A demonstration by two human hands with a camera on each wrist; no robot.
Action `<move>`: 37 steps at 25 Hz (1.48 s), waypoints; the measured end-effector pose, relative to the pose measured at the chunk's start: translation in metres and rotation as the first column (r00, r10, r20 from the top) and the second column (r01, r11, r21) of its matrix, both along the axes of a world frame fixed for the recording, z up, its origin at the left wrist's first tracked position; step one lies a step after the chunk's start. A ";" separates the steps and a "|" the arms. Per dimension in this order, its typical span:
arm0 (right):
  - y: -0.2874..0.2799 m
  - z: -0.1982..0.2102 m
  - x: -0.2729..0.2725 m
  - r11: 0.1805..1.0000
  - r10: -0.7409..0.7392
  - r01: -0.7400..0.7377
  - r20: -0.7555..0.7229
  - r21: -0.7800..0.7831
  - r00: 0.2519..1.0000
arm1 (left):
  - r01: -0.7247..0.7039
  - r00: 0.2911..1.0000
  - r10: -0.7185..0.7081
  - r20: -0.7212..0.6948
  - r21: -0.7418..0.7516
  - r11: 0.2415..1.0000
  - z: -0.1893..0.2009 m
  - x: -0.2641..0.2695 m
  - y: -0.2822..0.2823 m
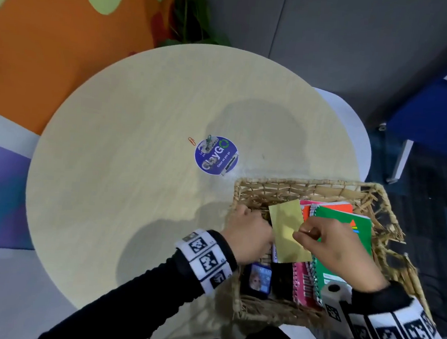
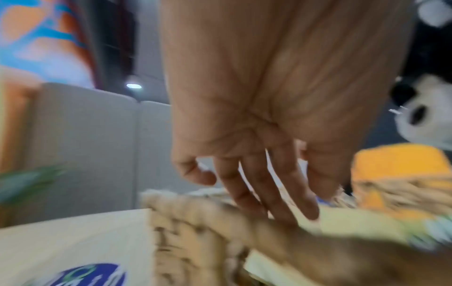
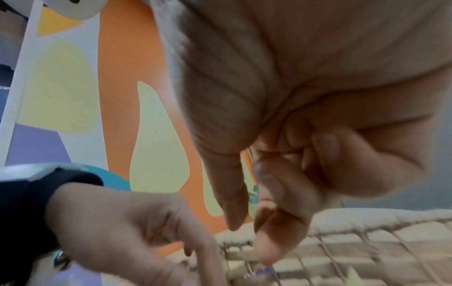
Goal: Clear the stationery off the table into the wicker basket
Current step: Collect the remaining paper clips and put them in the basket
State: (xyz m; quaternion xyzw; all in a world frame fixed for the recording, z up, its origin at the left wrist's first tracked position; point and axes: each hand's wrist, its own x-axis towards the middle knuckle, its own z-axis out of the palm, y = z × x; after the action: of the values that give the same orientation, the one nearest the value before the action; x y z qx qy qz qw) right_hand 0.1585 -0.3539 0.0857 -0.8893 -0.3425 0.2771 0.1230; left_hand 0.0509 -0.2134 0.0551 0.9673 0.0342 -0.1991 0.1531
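- Your left hand [image 1: 249, 234] is sitting over the left rim of the wicker basket [image 1: 290, 186]; in the left wrist view its fingers [image 2: 276, 193] are reaching straight down into the basket, relaxed, holding nothing I can make out.
- Your right hand [image 1: 336, 246] is hovering over the basket w/ fingers curled; thumb & forefinger are looking pinched together at the edge of the yellow paper [image 1: 288, 227]. Can't tell for sure whether it's actually gripping the sheet, since the right wrist view is too blurred.
- Yellow paper is lying tilted across the basket contents, btwn both hands.
- Already lying in the basket: green spiral notebook [image 1: 345, 225], orange notebook [image 1: 328, 208] under it, pink notebook [image 1: 302, 278], small blue-framed item [image 1: 258, 279] at the near-left corner.
- Basket is sitting at the near-right edge of the round table [image 1: 125, 162].
- Still lying on the table by the blue round sticker [image 1: 215, 155]: orange paper clip [image 1: 192, 141] just left of it, green clip [image 1: 209, 138] on its top edge, a dark bar-shaped item [image 1: 230, 165] on its right edge.
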 end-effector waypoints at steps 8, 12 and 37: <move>0.127 0.047 0.050 0.924 0.074 -0.106 0.099 0.367 0.992 | -0.580 0.593 0.717 0.367 -0.423 0.696 -0.029 -0.013 0.185; 0.217 0.023 0.072 0.910 0.286 -0.318 0.153 0.266 0.946 | -0.639 0.663 0.697 0.273 -0.278 0.717 -0.075 0.004 0.243; 0.349 -0.103 0.074 0.614 0.763 -0.713 0.023 -0.338 0.646 | -0.696 0.606 0.787 0.116 -0.401 0.595 -0.086 0.004 0.208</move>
State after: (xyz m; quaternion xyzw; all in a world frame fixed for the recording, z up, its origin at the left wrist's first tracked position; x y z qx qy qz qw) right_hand 0.2326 -0.0048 -0.0170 -0.6957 -0.6413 0.2772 -0.1669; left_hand 0.0548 -0.0052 -0.0306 0.8423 0.3836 0.0209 0.3782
